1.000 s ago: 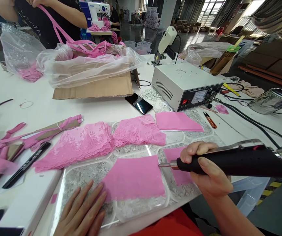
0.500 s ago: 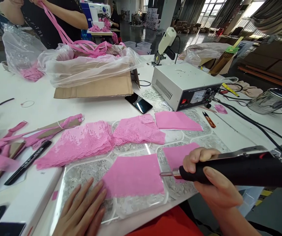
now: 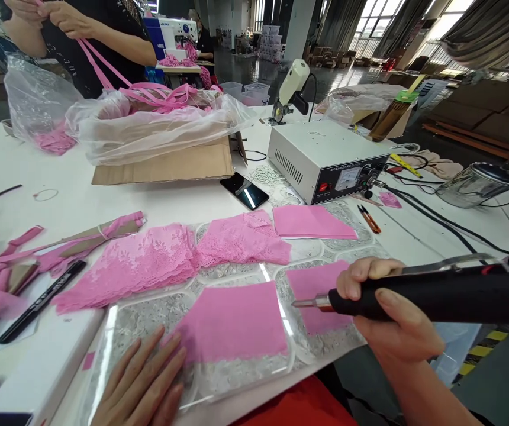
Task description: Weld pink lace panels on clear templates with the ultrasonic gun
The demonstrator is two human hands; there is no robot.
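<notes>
My left hand point(image 3: 145, 378) lies flat with its fingers stretched out, the fingertips on the left corner of a plain pink fabric panel point(image 3: 234, 322). In my right hand point(image 3: 390, 307) is a black handheld ultrasonic welder point(image 3: 450, 296) with a pointed metal tip. The tip points left, above the right part of the mat, between that panel and a second pink fabric piece point(image 3: 301, 278), which my hand and the welder partly cover. Behind lie a pile of pink lace pieces point(image 3: 143, 260), a smaller lace stack point(image 3: 241, 239) and a plain pink stack point(image 3: 312, 222).
A clear-covered, stone-patterned mat point(image 3: 237, 378) lies under the fabric. Behind stand a grey meter box point(image 3: 325, 154) with cables, a phone point(image 3: 244, 190) and a plastic-lined carton point(image 3: 161, 171). Orange snips point(image 3: 369, 219) and a black marker point(image 3: 41, 302) lie around. A co-worker point(image 3: 90, 47) handles pink straps.
The welder's tip has drawn away from the front panel's right edge. My left hand stays on the panel. The view has shifted slightly, and the co-worker's hands have come lower.
</notes>
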